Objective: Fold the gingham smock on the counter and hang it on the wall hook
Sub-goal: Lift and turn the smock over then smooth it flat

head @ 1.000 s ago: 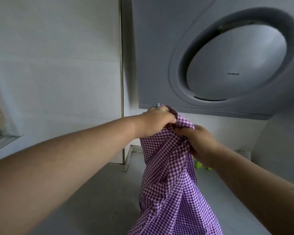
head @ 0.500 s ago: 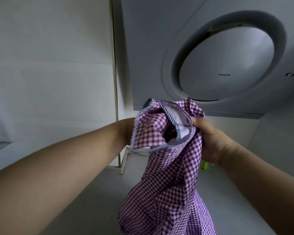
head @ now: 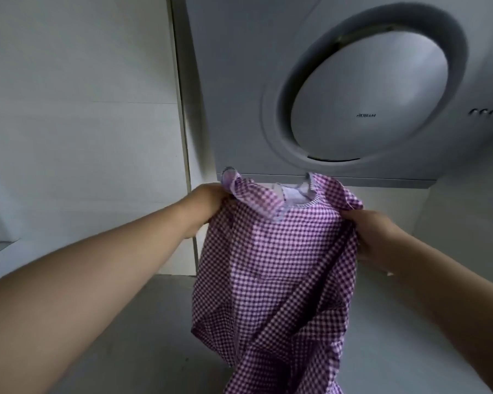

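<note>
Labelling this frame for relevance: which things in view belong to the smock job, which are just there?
Part of the job:
- gingham smock, held up and spread by its top corners
- left hand, gripping the smock's top left
- right hand, gripping its right edge
- counter below it

Just there:
- range hood
- wall

No hook is in view.

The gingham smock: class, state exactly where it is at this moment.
In the head view the gingham smock hangs centre frame above the counter, held up by the left hand and right hand just below the range hood.
</note>
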`<action>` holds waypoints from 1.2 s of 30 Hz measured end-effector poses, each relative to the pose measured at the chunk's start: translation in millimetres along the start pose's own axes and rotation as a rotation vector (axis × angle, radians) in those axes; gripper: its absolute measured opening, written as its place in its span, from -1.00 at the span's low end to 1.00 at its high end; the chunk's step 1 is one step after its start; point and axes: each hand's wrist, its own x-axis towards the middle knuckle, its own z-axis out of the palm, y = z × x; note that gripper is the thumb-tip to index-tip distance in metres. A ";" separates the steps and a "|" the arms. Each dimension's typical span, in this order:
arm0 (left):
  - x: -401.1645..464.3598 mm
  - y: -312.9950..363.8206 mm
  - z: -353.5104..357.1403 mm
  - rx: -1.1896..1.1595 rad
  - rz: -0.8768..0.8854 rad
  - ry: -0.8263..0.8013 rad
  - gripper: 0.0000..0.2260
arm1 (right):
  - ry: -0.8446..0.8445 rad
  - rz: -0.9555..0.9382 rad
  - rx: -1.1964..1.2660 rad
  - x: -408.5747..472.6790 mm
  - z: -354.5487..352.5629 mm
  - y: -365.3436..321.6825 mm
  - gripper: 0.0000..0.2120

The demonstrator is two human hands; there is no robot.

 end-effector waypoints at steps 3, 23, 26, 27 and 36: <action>10.4 -17.0 -19.3 0.011 -0.063 0.125 -0.78 | 0.086 0.068 -0.080 18.2 -29.8 16.9 -0.66; -17.3 8.4 65.1 0.661 0.348 -0.577 -0.55 | -0.620 -0.242 -0.473 -28.3 35.3 4.6 -0.81; -14.5 6.3 62.2 0.748 0.317 -0.504 -0.74 | -0.494 -0.270 -0.634 -24.3 32.3 3.1 -0.88; -13.5 5.0 60.2 0.774 0.301 -0.482 -0.71 | -0.430 -0.282 -0.720 -22.5 30.4 3.9 -0.89; -9.8 -6.6 45.8 0.842 0.170 -0.284 -0.73 | -0.261 -0.361 -1.343 -5.6 40.2 44.7 -0.79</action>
